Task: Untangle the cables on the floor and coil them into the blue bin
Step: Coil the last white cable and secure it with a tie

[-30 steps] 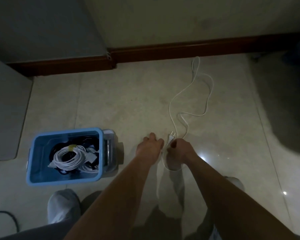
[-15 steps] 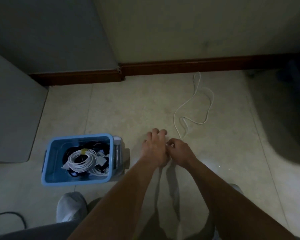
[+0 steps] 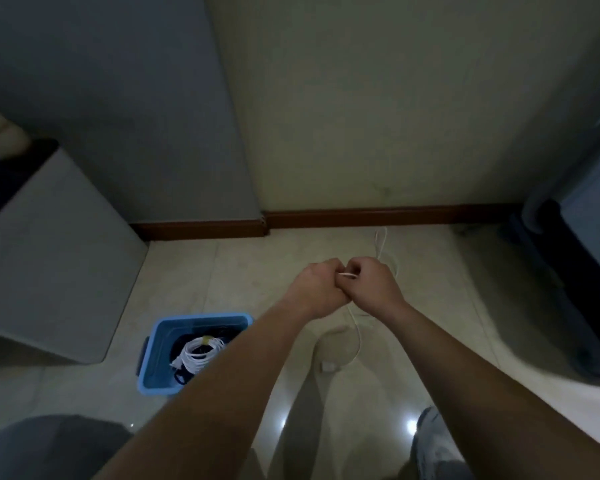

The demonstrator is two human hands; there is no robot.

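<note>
A thin white cable [image 3: 357, 336] hangs from my two fists, which are raised side by side above the floor. My left hand [image 3: 321, 287] and my right hand [image 3: 369, 284] both grip it, and a short white piece shows between them. Below the hands the cable loops down to a white plug end near the floor. Its far end [image 3: 381, 239] trails on the tiles toward the baseboard. The blue bin [image 3: 153, 355] stands on the floor to the lower left, holding a coiled white cable [image 3: 198, 355] with a yellow tie and some dark cables.
A grey cabinet [image 3: 56, 271] stands left of the bin. A brown baseboard [image 3: 361, 216] runs along the wall ahead. A dark piece of furniture [image 3: 575, 271] fills the right side. My knees show at the bottom edge.
Both hands rose from the floor with the white cable, pulling it toward me; less of it lies on the tiles. The view tilted up and shows more wall.
</note>
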